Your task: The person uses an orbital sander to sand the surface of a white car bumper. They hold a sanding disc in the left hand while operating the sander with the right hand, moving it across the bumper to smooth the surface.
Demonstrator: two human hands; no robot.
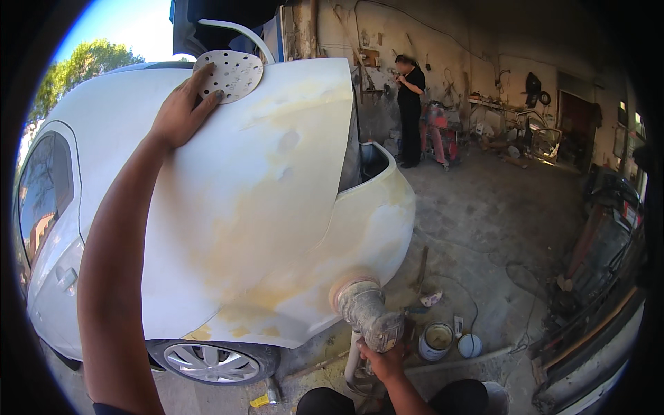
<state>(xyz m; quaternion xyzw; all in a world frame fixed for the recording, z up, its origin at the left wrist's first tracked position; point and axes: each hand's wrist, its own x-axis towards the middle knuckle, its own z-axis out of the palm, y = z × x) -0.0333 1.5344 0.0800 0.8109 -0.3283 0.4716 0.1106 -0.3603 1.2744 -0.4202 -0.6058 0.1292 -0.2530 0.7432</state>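
A white car's rear side panel point(200, 207) fills the middle of the view, marked with yellowish filler patches. My left hand point(183, 111) is up on the panel's upper edge, gripping a round sanding disc point(238, 77) full of small holes. Low on the right, my right hand point(384, 361) is wrapped round the grip of a dusty power sander point(370, 311). The sander's round pad meets the patched bumper point(360, 235); motion blur hides whether it spins. A bent hose or tube point(353, 360) runs down from the sander.
A wheel point(211, 361) sits below the panel. On the floor at the right stand a bucket point(437, 340), a small white tub point(469, 345) and trailing cords. Another person point(409, 104) in dark clothes stands farther back beside a red machine point(440, 131). Stacked parts point(602, 242) line the right.
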